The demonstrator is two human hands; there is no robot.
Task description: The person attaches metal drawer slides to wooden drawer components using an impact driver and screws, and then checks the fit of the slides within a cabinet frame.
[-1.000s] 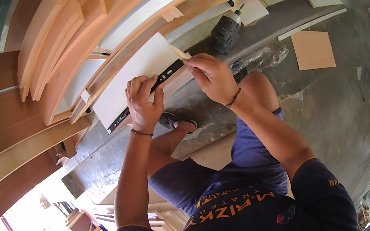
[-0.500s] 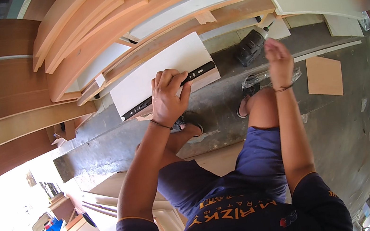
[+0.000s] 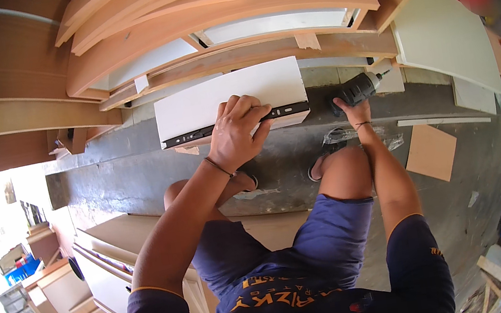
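A white drawer box (image 3: 216,97) stands on the floor in front of me, with a black drawer slide (image 3: 292,109) along its near edge. My left hand (image 3: 238,129) is closed over the middle of the slide, thumb on the near side, pressing it to the box. Right of the box, a dark cordless drill (image 3: 354,90) lies with its bit pointing right. Around its grip end is my right hand (image 3: 354,114), its fingers partly hidden beneath the tool.
A wooden cabinet frame (image 3: 229,14) with curved boards spans the far side. Pale panels (image 3: 441,44) lean at the right. A brown square board (image 3: 431,152), a thin white strip (image 3: 446,121) and clear plastic wrap (image 3: 384,140) lie on the grey floor. More panels (image 3: 104,262) rest behind me at left.
My right hand has come down from above the floor onto the drill and taken hold of it. My left hand keeps its hold on the slide; the view has shifted.
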